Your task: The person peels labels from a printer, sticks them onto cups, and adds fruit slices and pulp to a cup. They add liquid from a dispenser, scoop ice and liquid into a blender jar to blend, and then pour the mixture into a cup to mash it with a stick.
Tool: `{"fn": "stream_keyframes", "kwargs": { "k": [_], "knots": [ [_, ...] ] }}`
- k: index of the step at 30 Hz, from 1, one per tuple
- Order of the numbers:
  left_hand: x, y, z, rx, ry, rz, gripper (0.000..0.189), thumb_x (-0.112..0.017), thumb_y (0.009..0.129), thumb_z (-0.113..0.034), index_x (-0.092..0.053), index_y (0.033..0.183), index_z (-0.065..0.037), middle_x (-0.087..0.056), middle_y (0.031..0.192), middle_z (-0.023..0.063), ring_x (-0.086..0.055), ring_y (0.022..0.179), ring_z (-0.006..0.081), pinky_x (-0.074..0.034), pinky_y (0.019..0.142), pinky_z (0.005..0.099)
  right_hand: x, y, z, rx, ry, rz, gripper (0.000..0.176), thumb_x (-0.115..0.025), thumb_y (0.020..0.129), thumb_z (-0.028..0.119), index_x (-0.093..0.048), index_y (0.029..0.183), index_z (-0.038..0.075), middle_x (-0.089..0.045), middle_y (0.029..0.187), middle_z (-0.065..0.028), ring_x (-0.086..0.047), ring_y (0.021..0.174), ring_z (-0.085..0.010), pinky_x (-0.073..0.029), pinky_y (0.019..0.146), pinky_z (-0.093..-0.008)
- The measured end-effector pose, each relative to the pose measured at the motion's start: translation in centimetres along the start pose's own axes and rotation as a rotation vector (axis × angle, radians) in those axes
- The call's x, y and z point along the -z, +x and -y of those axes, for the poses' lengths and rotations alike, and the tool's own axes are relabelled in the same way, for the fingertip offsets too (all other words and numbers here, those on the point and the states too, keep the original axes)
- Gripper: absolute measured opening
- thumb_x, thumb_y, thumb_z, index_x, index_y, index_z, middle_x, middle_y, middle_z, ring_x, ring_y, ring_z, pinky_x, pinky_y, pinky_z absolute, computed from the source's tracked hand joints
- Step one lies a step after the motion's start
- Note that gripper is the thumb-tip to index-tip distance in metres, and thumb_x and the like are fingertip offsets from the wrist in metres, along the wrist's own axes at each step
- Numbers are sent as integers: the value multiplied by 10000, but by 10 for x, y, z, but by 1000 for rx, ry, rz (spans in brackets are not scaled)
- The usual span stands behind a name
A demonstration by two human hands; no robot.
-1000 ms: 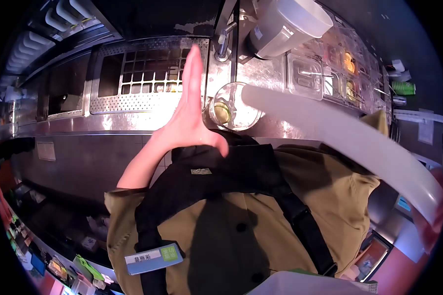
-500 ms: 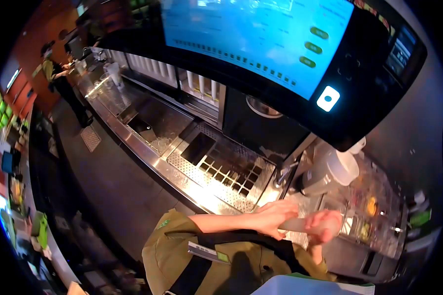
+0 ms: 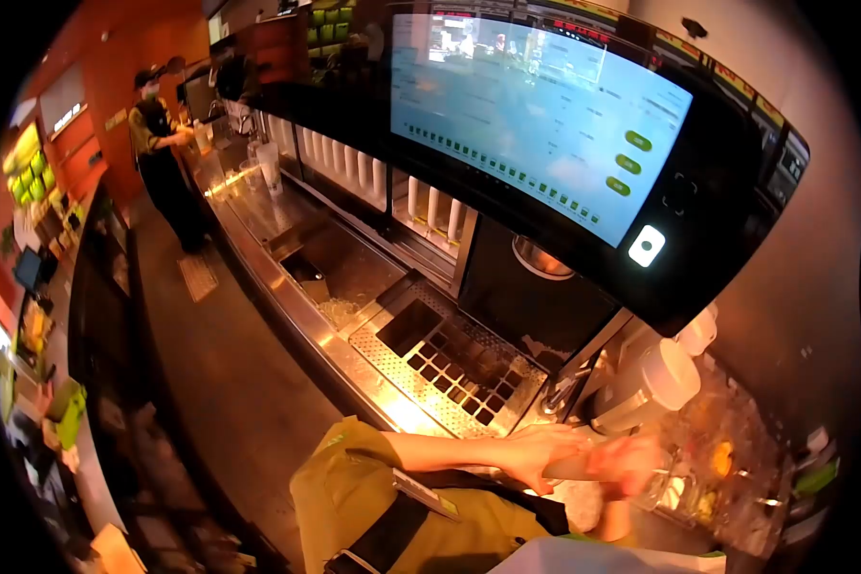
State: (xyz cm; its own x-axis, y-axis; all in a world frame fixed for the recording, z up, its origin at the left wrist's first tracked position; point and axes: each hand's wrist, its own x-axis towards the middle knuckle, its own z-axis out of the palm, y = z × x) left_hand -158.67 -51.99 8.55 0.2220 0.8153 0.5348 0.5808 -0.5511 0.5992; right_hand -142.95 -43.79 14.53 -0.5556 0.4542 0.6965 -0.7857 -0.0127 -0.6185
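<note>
In front of my apron, low in the head view, a pale, see-through cup-like thing [image 3: 569,469] lies on its side between my hands. My left hand [image 3: 536,453] is closed at its left end, the arm reaching across from the left. My right hand [image 3: 627,466], smeared by motion, wraps round the right part and hides much of it. Just beyond my hands stands a large pale pitcher [image 3: 646,387]. To the right of my right hand are trays of toppings [image 3: 713,478], with yellow and orange pieces.
A large order screen [image 3: 536,124] hangs over the counter. Below it are a perforated drain plate [image 3: 459,373] with square holes and a sink [image 3: 344,273]. Stacked cups [image 3: 354,167] line the back. A co-worker [image 3: 163,153] stands at the far left end.
My head view has shifted, so the counter and screen sit lower and further right. Both hands stay together on the cup-like thing; my right hand is more blurred. The light looks warmer.
</note>
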Motion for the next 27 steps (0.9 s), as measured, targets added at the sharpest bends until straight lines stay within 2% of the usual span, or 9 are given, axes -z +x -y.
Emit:
{"fn": "stream_keyframes", "kwargs": {
  "k": [8, 9, 11, 16, 18, 21, 23, 25, 27],
  "knots": [
    [-6, -1, 7, 17, 138, 119, 823, -655, 513, -315, -366, 1222, -14, -444, 1198, 180, -399, 1125, 366, -313, 953, 426, 3, -2, 13, -20, -70, 40, 385, -674, 704, 317, -477, 885, 41, -548, 768, -69, -537, 639, -151, -435, 564, -266],
    [18, 15, -14, 308, 79, 412, 804, -661, 520, -319, -384, 1216, -25, -428, 1216, 185, -378, 1148, 359, -296, 969, 423, 1, -2, 14, -25, -81, 36, 391, -674, 705, 318, -476, 899, 42, -549, 778, -67, -537, 646, -150, -434, 569, -266],
    [1, 3, 1, 10, -30, 117, 751, -662, 526, -323, -424, 1194, -75, -428, 1212, 172, -392, 1137, 338, -277, 973, 453, 0, -2, 17, -31, -118, 48, 405, -673, 707, 319, -473, 926, 43, -550, 798, -65, -538, 662, -149, -433, 579, -266],
    [-1, 7, 0, 237, 95, 373, 607, -684, 568, -349, -506, 1084, -82, -532, 975, 109, -481, 898, 315, -390, 745, 426, -3, -2, 40, -49, -292, 80, 445, -671, 713, 323, -465, 994, 46, -553, 847, -59, -540, 700, -145, -431, 603, -265],
    [-6, 6, -2, 1, 90, 22, 452, -683, 528, -314, -573, 900, -83, -548, 966, 86, -509, 879, 283, -393, 706, 382, -7, 6, 49, -36, -367, 157, 462, -670, 716, 324, -462, 1021, 47, -555, 867, -57, -541, 715, -143, -430, 613, -265],
    [0, 6, 1, 245, 53, 289, 638, -702, 530, -306, -504, 1074, -38, -503, 1109, 145, -455, 1039, 331, -278, 976, 448, -10, 14, 72, 4, -422, 236, 489, -669, 719, 326, -457, 1062, 49, -557, 896, -54, -543, 738, -141, -428, 628, -265],
    [-3, 4, 11, 113, 152, 140, 676, -713, 522, -328, -484, 1092, -45, -491, 1160, 134, -456, 1077, 332, -309, 969, 420, -16, 23, 89, 17, -430, 289, 508, -668, 722, 327, -454, 1090, 51, -558, 916, -51, -543, 753, -139, -427, 638, -264],
    [6, 16, -8, 432, 88, 438, 749, -717, 536, -348, -429, 1155, -41, -458, 1212, 147, -414, 1145, 313, -300, 980, 421, -13, 26, 95, 24, -424, 323, 508, -658, 733, 328, -452, 1101, 45, -555, 951, -60, -543, 796, -150, -428, 673, -276],
    [3, 10, 1, 187, 136, 286, 764, -720, 542, -354, -416, 1164, -31, -462, 1202, 151, -414, 1152, 294, -294, 989, 416, -13, 28, 98, 27, -398, 341, 489, -639, 754, 327, -451, 1098, 33, -548, 1001, -81, -542, 865, -172, -430, 733, -301]
  ]
}}
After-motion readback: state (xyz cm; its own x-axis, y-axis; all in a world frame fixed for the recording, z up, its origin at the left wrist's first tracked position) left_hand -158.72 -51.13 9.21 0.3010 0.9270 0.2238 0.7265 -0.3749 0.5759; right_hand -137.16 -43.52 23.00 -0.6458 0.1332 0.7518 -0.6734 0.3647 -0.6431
